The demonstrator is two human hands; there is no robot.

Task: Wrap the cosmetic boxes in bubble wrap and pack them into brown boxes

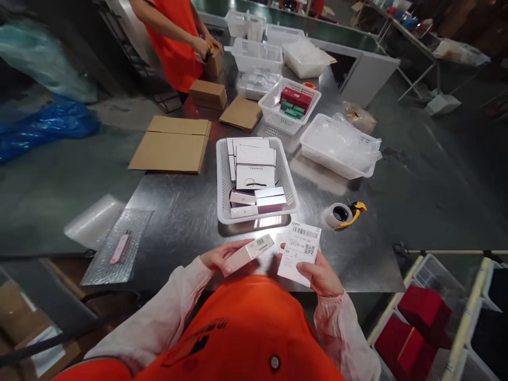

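My left hand (pixel 219 258) is closed round one end of a small pale pink carton (pixel 250 254), whose printed end points up and to the right. My right hand (pixel 323 272) grips a white shipping label sheet (pixel 298 254) with barcodes and a QR code, thumb on its face. Just beyond both hands stands a white plastic basket (pixel 291 196) with white Chanel paper bags (pixel 256 164) and several small boxes (pixel 270 201) in it. On the left, a pink slim item (pixel 119 248) lies on bubble wrap (pixel 137 225).
A tape dispenser (pixel 342 216) sits to the right on the metal table (pixel 178 198). Flattened cartons (pixel 170 145) lie back left. Further baskets hold red and green boxes (pixel 294 103) and clear plastic packing (pixel 341 140). Across the table a co-worker in orange (pixel 170 42) handles a brown box (pixel 214 63).
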